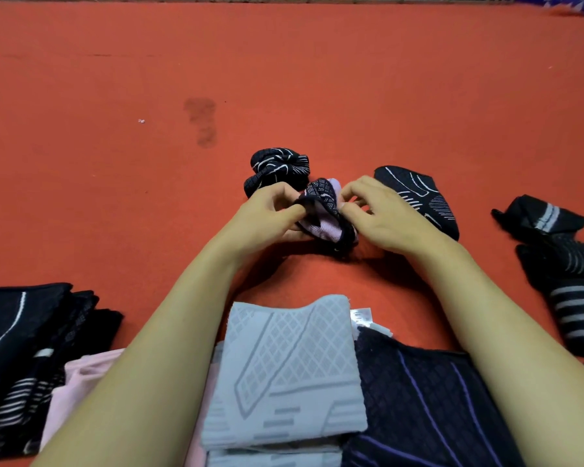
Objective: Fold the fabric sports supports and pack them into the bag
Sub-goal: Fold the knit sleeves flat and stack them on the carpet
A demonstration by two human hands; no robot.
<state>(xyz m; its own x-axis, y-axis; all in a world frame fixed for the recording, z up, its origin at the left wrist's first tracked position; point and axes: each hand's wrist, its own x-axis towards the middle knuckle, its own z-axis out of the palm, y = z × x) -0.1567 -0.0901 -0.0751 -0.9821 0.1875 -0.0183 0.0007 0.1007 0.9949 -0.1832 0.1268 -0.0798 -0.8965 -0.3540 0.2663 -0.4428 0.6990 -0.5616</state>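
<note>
Both hands work a small black and pink fabric support [321, 210] just above the red floor, at the centre of the view. My left hand [267, 214] pinches its dark left edge. My right hand [375, 214] grips its right side with curled fingers. A rolled black support with white lines [279, 168] lies just behind the hands. Another black support with white lines [418, 197] lies flat to the right of my right hand. No bag is in view.
A pale grey folded support [284, 375] sits near me on a dark one with purple lines [425, 406]. A stack of black folded supports [24, 348] and a pink piece [78, 382] lie at the left. Black striped supports [563, 264] lie at the right. Red carpet [216, 79] stretches ahead.
</note>
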